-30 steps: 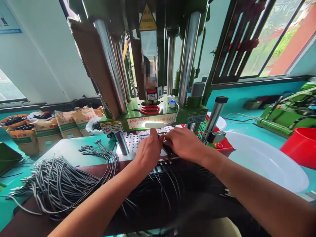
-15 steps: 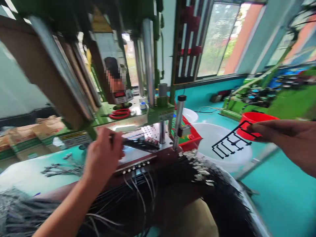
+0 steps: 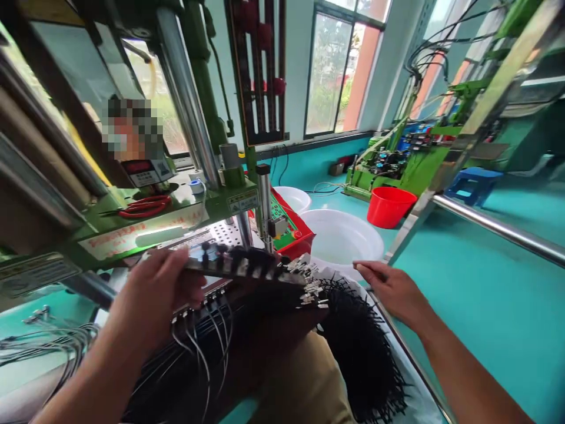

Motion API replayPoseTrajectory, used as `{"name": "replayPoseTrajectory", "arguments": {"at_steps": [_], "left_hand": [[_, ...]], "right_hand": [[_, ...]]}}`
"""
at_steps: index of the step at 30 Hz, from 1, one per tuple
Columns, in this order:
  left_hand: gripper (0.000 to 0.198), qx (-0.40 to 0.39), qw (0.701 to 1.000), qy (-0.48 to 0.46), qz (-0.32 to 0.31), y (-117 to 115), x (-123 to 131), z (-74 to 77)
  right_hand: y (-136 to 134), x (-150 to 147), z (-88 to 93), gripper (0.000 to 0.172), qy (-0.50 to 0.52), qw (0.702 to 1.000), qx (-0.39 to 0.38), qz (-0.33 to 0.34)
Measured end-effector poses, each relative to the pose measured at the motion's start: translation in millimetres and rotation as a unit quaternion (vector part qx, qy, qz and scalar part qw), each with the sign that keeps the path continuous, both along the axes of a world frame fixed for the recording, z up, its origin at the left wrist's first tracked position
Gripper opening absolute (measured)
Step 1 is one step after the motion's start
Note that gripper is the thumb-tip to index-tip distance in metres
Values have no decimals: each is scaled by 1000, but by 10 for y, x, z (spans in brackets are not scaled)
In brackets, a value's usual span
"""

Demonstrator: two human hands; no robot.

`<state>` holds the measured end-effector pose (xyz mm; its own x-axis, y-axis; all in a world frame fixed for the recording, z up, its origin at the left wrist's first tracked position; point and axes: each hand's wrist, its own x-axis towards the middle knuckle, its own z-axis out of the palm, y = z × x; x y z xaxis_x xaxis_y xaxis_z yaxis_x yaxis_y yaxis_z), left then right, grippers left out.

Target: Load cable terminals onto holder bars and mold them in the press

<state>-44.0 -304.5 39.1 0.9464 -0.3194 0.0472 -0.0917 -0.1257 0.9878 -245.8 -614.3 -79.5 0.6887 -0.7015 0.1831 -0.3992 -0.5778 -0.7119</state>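
My left hand (image 3: 154, 294) is closed around one end of a long dark bar (image 3: 256, 265) with a row of blocks and small metal pieces along it. The bar is lifted in front of the green press (image 3: 241, 197), tilted slightly down to the right. Past its far end lies a pile of black cables with silver metal ends (image 3: 311, 285). My right hand (image 3: 392, 288) is beside the large white tub (image 3: 348, 235), its fingers pressed together, with nothing visible in them. White and grey cables (image 3: 200, 353) hang from a row of fittings below the bar.
Red-handled pliers (image 3: 145, 206) rest on the press ledge by a digital display box (image 3: 148, 171). A red bin with a green panel (image 3: 291, 232) sits to the right. Beyond are a red bucket (image 3: 388, 206), a metal rail (image 3: 498, 224) and a blue stool (image 3: 474, 185).
The black comb-shaped plastic frame has left my right hand and is out of sight. My right hand has come inward and lower. My left hand has raised the bar; the view has turned right.
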Motion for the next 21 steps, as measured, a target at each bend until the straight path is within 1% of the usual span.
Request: {"name": "replayPoseTrajectory", "arguments": {"at_steps": [1, 2, 3, 4, 5, 6, 8, 11, 13, 16, 18, 19, 20, 21], "left_hand": [[27, 3, 1000, 5, -17, -59, -19, -49], [29, 5, 999, 13, -32, -111, -39, -99], [30, 4, 999, 25, -42, -157, -64, -148], [31, 2, 998, 38, -47, -196, -96, -190], [31, -4, 997, 53, -49, -230, -133, -225], [32, -8, 996, 67, -51, -258, -175, -253], [32, -18, 995, 83, -55, -300, -258, -295], [34, -29, 993, 99, -61, -334, -346, -348], [35, -40, 990, 121, -67, -347, -372, -382], [35, -49, 987, 140, -70, -365, -385, -413], [33, -45, 986, 146, -73, -377, -390, -421], [33, -41, 985, 150, -78, -382, -392, -422], [32, -38, 984, 153, -83, -385, -392, -423], [31, -34, 984, 152, -87, -387, -390, -425]], "right_hand": [[124, 29, 130, 39, -44, 997, 42, 51], [257, 58, 270, 42, -81, 987, 79, 118], [391, 92, 403, 43, -96, 974, 93, 185], [518, 135, 515, 44, -95, 964, 86, 232], [629, 185, 597, 41, -92, 960, 73, 253], [719, 238, 644, 35, -91, 959, 67, 260], [830, 338, 639, 27, -97, 965, 73, 234], [873, 419, 486, 24, -133, 972, 97, 168], [884, 431, 379, 27, -162, 970, 130, 129], [920, 415, 291, 33, -211, 949, 220, 86], [908, 383, 277, 35, -247, 932, 258, 63], [870, 358, 274, 35, -251, 930, 263, 54], [804, 326, 268, 35, -242, 936, 252, 45], [710, 287, 255, 35, -216, 949, 226, 36]]}}
